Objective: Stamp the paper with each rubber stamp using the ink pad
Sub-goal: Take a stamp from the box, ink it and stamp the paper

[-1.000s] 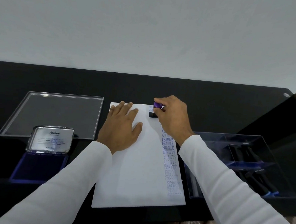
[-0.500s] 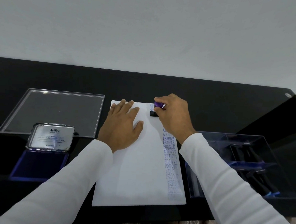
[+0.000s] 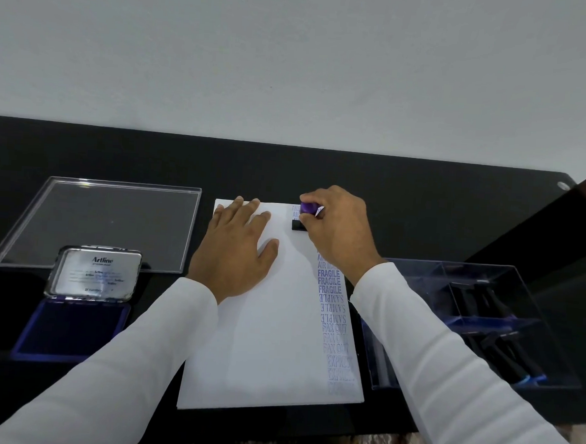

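- Nearest: white sleeves (image 3: 447, 368) reaching in from the bottom edge, one on each side of the paper (image 3: 263, 340), forearms flanking the sheet so neither covers the printed column.
- Down the right margin of the paper, a column of blue impressions (image 3: 334, 313): EXPRESS-like marks lowest and faint, then FAX OUT, SAMPLE (upside down), FRAGILE, AIR MAIL higher up; apparently stacked in threes, probably to keep each stamp's prints together and leave the left side free.
- To the left, ink pad (image 3: 69, 328) lying open, blue pad face up, metal lid (image 3: 96, 273) tipped back behind it; placed within easy reach for re-inking.
- To the right, clear stamp box (image 3: 477, 322) holding dark-handled stamps in compartments; just beside the paper's right edge, likely for quick swaps.
- Mid-sheet: left hand (image 3: 236, 252) spread flat, fingers straight and slightly splayed, palm pressing the paper against the black table (image 3: 422, 209); holding nothing, evidently pinning the sheet so it cannot shift or lift with the stamp.
- Farther on, near the top right corner: right hand (image 3: 335, 231) curled around the rubber stamp (image 3: 304, 217), fingertips pinching its purple handle, black base down on the paper beside faint prints at the top edge.
- Judged as mid-impression or just about to lift; contact of the base not fully certain.
- Farthest left: clear lid (image 3: 96, 223) of the box laid flat on the table, well out of the working area.
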`<state>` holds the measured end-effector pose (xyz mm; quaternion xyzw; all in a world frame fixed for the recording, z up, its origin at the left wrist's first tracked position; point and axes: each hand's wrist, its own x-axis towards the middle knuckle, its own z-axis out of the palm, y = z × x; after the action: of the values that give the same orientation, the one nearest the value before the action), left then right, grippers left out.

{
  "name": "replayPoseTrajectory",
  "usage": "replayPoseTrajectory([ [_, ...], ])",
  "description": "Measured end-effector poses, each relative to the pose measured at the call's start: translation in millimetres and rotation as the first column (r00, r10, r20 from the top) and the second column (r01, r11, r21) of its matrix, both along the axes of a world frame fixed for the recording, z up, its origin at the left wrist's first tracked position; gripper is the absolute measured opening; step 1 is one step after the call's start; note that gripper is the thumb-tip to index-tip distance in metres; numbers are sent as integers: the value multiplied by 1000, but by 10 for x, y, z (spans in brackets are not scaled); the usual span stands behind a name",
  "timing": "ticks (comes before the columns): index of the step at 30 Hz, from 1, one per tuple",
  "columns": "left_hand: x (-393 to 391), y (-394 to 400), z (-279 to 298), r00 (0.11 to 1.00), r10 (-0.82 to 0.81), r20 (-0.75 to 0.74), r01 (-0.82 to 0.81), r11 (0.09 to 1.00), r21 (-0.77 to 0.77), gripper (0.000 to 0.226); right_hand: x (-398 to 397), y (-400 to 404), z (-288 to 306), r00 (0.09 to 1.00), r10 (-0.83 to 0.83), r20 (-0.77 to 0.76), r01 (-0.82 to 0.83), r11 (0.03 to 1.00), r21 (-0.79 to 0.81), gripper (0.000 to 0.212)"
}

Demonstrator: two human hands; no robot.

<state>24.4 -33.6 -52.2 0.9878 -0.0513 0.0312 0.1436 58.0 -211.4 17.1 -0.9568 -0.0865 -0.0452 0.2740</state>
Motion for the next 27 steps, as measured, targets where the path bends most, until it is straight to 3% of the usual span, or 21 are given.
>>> replayPoseTrajectory([
  [18, 5, 3, -7, 1000, 4, -1, -4, 1000, 0, 76, 16, 7, 43, 998, -19, -64, 19, 1000, -10, 43],
  [27, -1, 0, 2, 1000, 5, -8, -5, 1000, -3, 76, 10, -35, -5, 1000, 10, 17, -10, 999, 36, 26],
])
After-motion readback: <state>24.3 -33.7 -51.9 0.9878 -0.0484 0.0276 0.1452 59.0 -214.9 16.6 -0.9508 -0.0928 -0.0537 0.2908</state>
